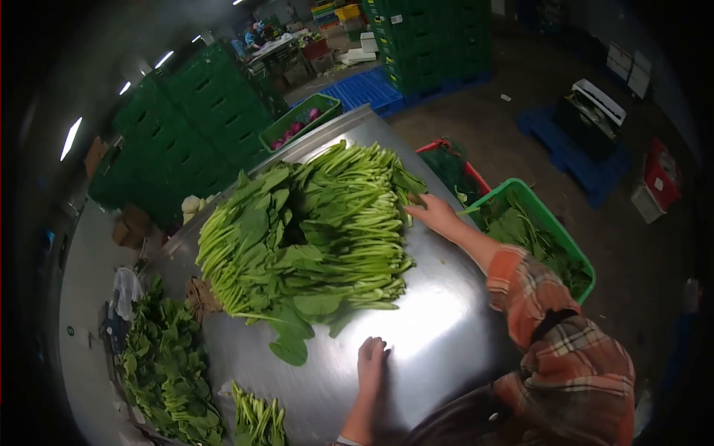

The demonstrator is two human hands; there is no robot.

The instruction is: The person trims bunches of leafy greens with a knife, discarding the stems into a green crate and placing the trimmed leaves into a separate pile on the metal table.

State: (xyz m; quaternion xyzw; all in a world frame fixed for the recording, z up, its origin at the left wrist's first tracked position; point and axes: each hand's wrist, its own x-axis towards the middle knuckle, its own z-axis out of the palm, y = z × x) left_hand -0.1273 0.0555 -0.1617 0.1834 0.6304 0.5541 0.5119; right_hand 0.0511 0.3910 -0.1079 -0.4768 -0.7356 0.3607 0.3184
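Note:
A big pile of leafy greens (pixel 327 223) lies on the metal table (pixel 439 297), with pale cut stalk ends along its right side. At that side my right hand (pixel 435 214) is closed on a leafy green stalk (pixel 409 186), partly hidden by the fingers. Below the pile, my left hand (pixel 370 364) is just above or on the bare metal, apart from the greens. Its fingers are curled in, and whatever they may hold cannot be made out. A small bundle of stalks (pixel 256 418) rests at the near left edge.
To the right stands a green crate (pixel 571 245) with loose leaves, beside a red crate (pixel 476 177). More greens (pixel 167 364) heap up at the left. Beyond the table are a crate of purple vegetables (pixel 322 106), stacked green crates (pixel 431 44) and blue pallets (pixel 364 91).

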